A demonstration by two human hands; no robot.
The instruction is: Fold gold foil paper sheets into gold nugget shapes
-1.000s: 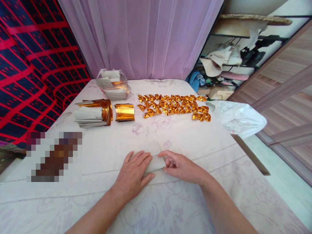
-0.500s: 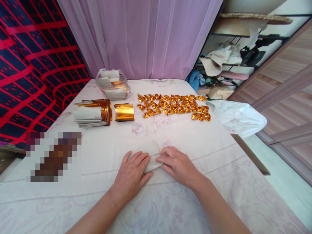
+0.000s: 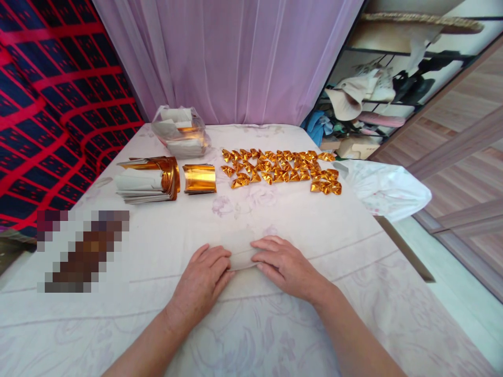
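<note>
A pale folded paper sheet [image 3: 240, 250] lies flat on the white flowered cloth in front of me. My left hand [image 3: 200, 280] rests palm down on its left end, fingers spread. My right hand [image 3: 283, 265] presses flat on its right end, fingertips pointing left. Only the middle strip of the paper shows between the two hands. Farther back lie several small folded gold paper pieces [image 3: 281, 170] in rows.
A stack of gold-and-white paper sheets [image 3: 146, 180] and a curled gold sheet [image 3: 199, 178] lie at the back left. Behind them stands a clear plastic bag of papers [image 3: 179, 132]. A white plastic bag [image 3: 385, 189] hangs over the right edge. A blurred patch [image 3: 84, 251] covers the left.
Both hands slid apart along the paper and flattened on it. The right hand, earlier pinching the paper's right edge with curled fingers, now lies open on it. The raised corner is pressed down.
</note>
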